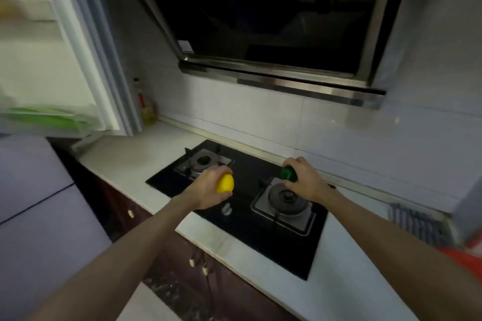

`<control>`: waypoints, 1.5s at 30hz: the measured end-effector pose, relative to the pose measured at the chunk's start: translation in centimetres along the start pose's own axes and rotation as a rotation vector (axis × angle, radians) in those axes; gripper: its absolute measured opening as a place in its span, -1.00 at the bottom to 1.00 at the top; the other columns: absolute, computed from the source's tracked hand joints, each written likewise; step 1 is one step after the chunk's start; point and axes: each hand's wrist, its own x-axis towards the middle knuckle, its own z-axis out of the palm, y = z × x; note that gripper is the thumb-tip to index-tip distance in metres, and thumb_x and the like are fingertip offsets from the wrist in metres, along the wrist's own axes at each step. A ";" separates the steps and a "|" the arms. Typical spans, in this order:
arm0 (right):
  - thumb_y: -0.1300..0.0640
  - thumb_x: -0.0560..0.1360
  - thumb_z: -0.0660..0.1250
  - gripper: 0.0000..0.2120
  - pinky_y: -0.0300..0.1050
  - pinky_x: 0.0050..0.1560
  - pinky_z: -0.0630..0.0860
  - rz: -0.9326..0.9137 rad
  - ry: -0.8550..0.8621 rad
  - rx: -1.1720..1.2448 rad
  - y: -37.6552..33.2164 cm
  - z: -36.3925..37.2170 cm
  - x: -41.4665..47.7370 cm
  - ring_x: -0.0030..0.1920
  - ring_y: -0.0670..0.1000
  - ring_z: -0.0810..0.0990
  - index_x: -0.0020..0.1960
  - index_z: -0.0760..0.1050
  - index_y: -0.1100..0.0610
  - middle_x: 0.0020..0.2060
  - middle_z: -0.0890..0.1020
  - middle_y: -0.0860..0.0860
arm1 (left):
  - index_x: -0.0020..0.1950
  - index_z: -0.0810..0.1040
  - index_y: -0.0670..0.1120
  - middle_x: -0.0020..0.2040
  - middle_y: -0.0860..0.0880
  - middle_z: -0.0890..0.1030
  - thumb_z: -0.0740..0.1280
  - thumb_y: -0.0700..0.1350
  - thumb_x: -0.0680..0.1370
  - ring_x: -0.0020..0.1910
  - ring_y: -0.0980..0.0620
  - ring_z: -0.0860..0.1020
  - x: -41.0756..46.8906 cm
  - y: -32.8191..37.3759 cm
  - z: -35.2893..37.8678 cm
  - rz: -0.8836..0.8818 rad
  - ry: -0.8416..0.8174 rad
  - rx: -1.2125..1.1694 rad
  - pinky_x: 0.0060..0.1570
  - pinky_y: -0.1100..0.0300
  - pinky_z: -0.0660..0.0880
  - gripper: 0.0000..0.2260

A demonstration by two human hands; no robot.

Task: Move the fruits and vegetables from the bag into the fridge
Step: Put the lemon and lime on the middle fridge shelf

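Note:
My left hand [206,189] grips a yellow lemon [225,183] above the black gas hob [234,206]. My right hand [303,181] holds a dark green vegetable [288,173], mostly hidden by the fingers, over the right burner [285,199]. The open fridge door [86,41] stands at the upper left, with its lit shelves and a green item on a door shelf [49,118]. A red bag [467,260] shows only as a corner at the right edge.
A range hood [273,21] hangs over the hob. Bottles [144,104] stand in the counter corner beside the fridge door. The pale fridge body [34,211] fills the lower left. A striped cloth [414,224] lies on the white counter [125,164] at right.

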 end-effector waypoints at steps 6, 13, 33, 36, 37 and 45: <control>0.13 0.45 0.42 -0.63 -0.15 0.06 0.40 -0.165 -0.029 0.080 -7.5 3.1 6.3 0.03 0.04 0.44 0.22 0.42 0.10 0.04 0.37 0.03 | 0.28 0.42 0.03 0.21 -0.04 0.48 0.49 0.00 0.38 0.15 -0.04 0.46 -4.0 -6.0 -4.9 -0.158 0.107 0.019 0.11 0.08 0.43 -0.49; 0.15 0.45 0.43 -0.66 -0.17 0.12 0.42 -0.342 -0.113 0.169 -16.4 7.3 13.3 0.06 -0.01 0.45 0.18 0.42 0.05 0.10 0.41 0.01 | 0.23 0.44 0.00 0.09 -0.06 0.52 0.49 0.00 0.37 0.05 -0.08 0.50 -7.6 -11.5 -10.2 -0.336 0.246 0.062 0.00 0.10 0.44 -0.53; 0.11 0.42 0.46 -0.66 -0.19 -0.01 0.38 -0.804 -0.420 0.324 -34.7 18.5 24.2 0.03 0.01 0.46 0.15 0.47 0.04 0.03 0.44 0.01 | 0.19 0.46 0.01 0.10 -0.02 0.54 0.49 0.05 0.33 0.05 -0.02 0.52 -21.9 -18.4 -21.5 -0.829 0.518 0.252 0.02 0.05 0.49 -0.53; 0.12 0.41 0.46 -0.67 -0.15 -0.01 0.43 -0.857 -0.447 0.342 -36.6 19.4 24.3 0.00 0.01 0.47 0.13 0.47 0.04 0.02 0.44 0.01 | 0.18 0.46 0.02 0.10 0.00 0.55 0.46 0.09 0.32 0.05 -0.01 0.53 -23.8 -18.6 -22.4 -0.874 0.543 0.294 0.02 0.06 0.50 -0.52; 0.13 0.41 0.45 -0.68 -0.13 0.01 0.46 -0.868 -0.458 0.345 -37.1 19.8 24.3 0.00 0.02 0.48 0.13 0.47 0.05 0.03 0.44 0.02 | 0.18 0.47 0.00 0.09 -0.02 0.57 0.45 0.09 0.31 0.05 -0.02 0.54 -24.3 -18.7 -22.7 -0.884 0.550 0.299 0.02 0.09 0.48 -0.52; 0.11 0.42 0.44 -0.66 -0.23 0.00 0.43 -0.900 -0.525 0.299 -39.6 23.3 24.8 0.01 -0.03 0.48 0.16 0.45 0.01 0.02 0.42 -0.03 | 0.19 0.49 -0.05 0.09 -0.05 0.55 0.46 0.06 0.29 0.06 -0.03 0.52 -26.4 -21.0 -25.0 -0.910 0.662 0.332 0.01 0.16 0.41 -0.49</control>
